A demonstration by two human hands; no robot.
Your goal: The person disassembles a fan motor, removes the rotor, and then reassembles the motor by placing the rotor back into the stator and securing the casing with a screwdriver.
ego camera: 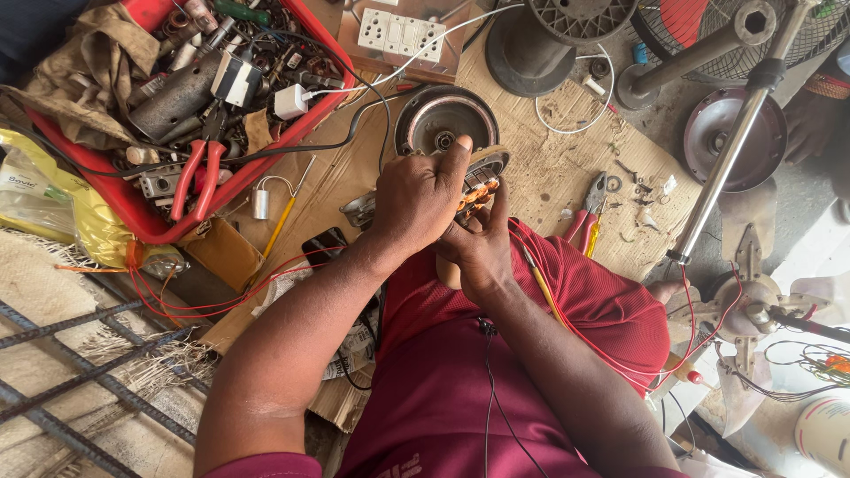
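Observation:
My left hand point(421, 196) and my right hand point(481, 246) are closed together on a round fan motor stator point(482, 181) with orange copper windings, held over my lap in front of my red shirt. The left hand covers most of it from above, its thumb pointing up. My right hand grips it from below. Thin red and yellow wires point(567, 310) trail from the stator across my lap to the right. A round metal motor housing point(443, 119) lies on the cardboard point(549, 168) just beyond my hands.
A red tray point(133, 212) full of tools, with red-handled pliers point(197, 177), sits at upper left. A white switch board point(403, 35), fan base point(527, 49), chrome pole point(726, 150), small pliers point(589, 212), motor cover point(735, 142) and fan parts point(753, 305) lie around. Steel bars point(80, 372) at lower left.

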